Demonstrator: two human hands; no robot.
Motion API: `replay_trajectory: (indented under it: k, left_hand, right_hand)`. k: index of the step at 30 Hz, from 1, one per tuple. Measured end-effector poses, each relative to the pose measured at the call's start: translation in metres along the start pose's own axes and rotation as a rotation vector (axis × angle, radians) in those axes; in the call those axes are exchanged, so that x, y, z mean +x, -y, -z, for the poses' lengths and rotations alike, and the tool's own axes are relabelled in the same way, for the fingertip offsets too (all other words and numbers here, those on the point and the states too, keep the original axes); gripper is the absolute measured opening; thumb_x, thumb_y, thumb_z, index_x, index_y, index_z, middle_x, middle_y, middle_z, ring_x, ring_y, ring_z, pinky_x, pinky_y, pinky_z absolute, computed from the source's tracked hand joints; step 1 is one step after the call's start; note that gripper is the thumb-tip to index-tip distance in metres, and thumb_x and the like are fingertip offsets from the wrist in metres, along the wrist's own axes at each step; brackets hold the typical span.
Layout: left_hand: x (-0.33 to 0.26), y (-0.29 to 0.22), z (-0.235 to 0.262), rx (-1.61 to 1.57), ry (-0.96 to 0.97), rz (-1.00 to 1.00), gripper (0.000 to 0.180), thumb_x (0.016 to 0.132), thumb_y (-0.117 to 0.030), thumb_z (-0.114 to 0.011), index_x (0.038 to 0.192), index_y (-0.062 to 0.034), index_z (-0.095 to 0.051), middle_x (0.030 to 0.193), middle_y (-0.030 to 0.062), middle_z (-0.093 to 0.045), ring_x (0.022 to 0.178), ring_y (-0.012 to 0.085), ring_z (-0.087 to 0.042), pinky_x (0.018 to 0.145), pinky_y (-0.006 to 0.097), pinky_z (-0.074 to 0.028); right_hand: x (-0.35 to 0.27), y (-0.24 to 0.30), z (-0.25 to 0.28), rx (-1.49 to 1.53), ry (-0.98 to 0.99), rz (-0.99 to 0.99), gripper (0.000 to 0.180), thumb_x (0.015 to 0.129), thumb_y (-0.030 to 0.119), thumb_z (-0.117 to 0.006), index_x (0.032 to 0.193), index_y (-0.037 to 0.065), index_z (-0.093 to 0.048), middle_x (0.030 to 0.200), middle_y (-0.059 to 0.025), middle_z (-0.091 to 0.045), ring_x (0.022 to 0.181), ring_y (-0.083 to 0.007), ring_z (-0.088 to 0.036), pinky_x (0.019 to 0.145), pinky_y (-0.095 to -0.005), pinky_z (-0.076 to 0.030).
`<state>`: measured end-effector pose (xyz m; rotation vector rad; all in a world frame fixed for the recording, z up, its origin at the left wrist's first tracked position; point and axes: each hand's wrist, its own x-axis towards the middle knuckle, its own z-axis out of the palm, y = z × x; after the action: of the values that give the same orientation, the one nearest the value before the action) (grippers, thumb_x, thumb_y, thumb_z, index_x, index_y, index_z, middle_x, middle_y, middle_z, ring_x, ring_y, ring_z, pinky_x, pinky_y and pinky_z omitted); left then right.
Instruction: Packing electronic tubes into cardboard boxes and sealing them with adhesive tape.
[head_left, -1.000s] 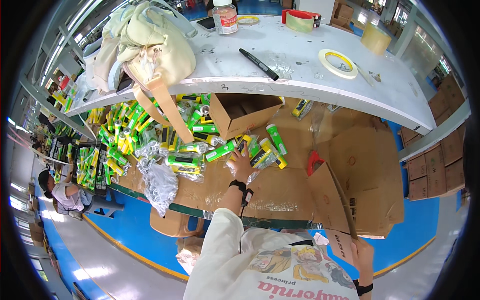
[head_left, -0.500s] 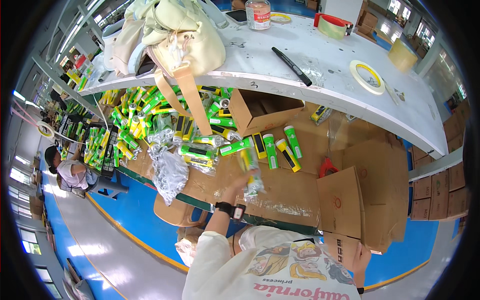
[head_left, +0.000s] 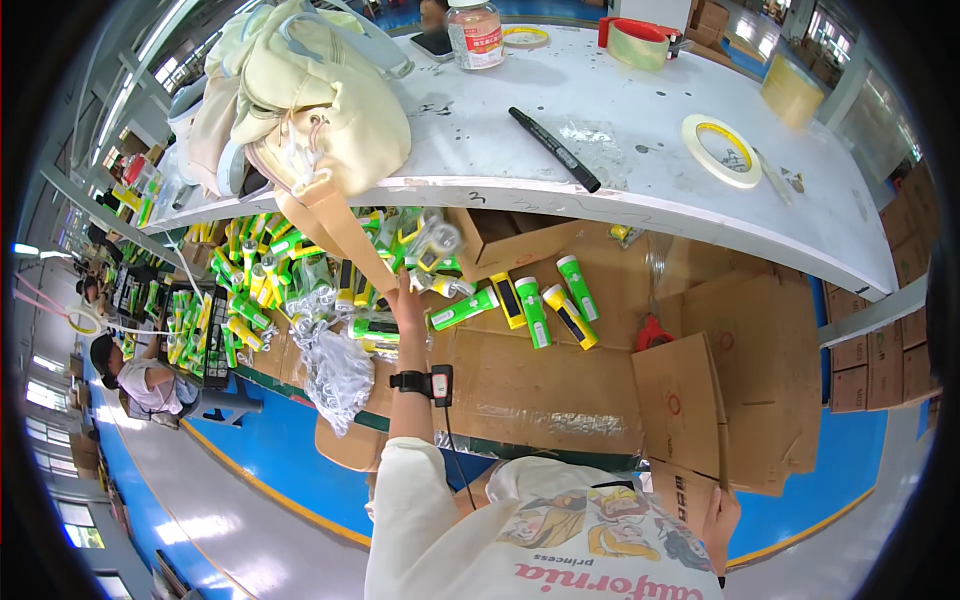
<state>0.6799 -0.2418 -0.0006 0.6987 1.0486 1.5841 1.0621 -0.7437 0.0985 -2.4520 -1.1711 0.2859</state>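
My left hand [head_left: 405,304] reaches up to the edge of a pile of green and yellow flashlights [head_left: 262,280], beside a hanging tan bag strap [head_left: 345,235]. Its fingers are partly hidden and blurred, so I cannot tell whether they hold anything. Just beyond the fingertips is a motion-smeared flashlight in clear plastic [head_left: 436,246]. My right hand [head_left: 720,522], low on the right, grips the near edge of a brown cardboard box [head_left: 684,400]. Several loose flashlights [head_left: 533,312] lie on the cardboard-covered bench between my hands.
An open carton [head_left: 510,246] stands under the white shelf [head_left: 640,150]. On that shelf are a cream bag [head_left: 340,120], a black marker [head_left: 553,150] and tape rolls [head_left: 722,152]. Crumpled clear plastic bags [head_left: 338,375] lie by the bench edge. Another person [head_left: 150,375] sits at far left.
My left hand has moved left and away from me to the pile; the bagged flashlight it held is now blurred beyond its fingertips. My right hand stays on the box. The view has shifted slightly.
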Motion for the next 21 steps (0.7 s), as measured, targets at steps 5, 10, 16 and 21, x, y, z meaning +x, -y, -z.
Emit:
replay_trajectory:
  k: [5,10,16,21]
  left_hand:
    - [0.015,0.07,0.108,0.761,-0.762,-0.033,0.092,0.062,-0.034,-0.081,0.125,0.0081,-0.029,0.126,0.0252,-0.038,0.12,0.0335,-0.039,0.097,0.043,-0.037]
    - [0.006,0.068,0.15,0.544,-0.868,0.258,0.097,0.052,-0.049,-0.084,0.114,0.012,-0.039,0.119,0.0292,-0.043,0.111,0.038,-0.046,0.09,0.044,-0.043]
    - [0.023,0.075,0.171,0.924,-0.832,0.471,0.101,0.049,-0.063,-0.079,0.109,0.0122,-0.046,0.115,0.026,-0.048,0.108,0.0332,-0.049,0.093,0.043,-0.041]
    - [0.026,0.077,0.142,0.319,-0.494,0.45,0.069,0.06,-0.037,-0.084,0.106,0.0041,-0.053,0.101,0.0158,-0.057,0.091,0.0217,-0.057,0.076,0.033,-0.05]
  right_hand:
    - [0.008,-0.007,-0.003,-0.024,-0.004,0.081,0.027,0.092,0.013,-0.043,0.078,-0.007,-0.054,0.078,-0.0227,-0.055,0.067,-0.038,-0.052,0.058,-0.0409,-0.04]
    - [0.015,-0.007,0.003,0.009,0.048,0.036,0.028,0.092,0.013,-0.042,0.079,-0.008,-0.054,0.081,-0.0236,-0.056,0.069,-0.0397,-0.052,0.059,-0.0414,-0.04]
    - [0.019,-0.032,-0.003,-0.025,0.051,-0.049,0.032,0.093,0.016,-0.041,0.079,-0.009,-0.054,0.074,-0.0243,-0.054,0.067,-0.0404,-0.051,0.059,-0.0423,-0.039]
    - [0.022,-0.014,-0.007,0.004,-0.063,-0.093,0.036,0.094,0.02,-0.041,0.077,-0.009,-0.054,0.071,-0.0241,-0.054,0.064,-0.0386,-0.051,0.057,-0.0421,-0.039]
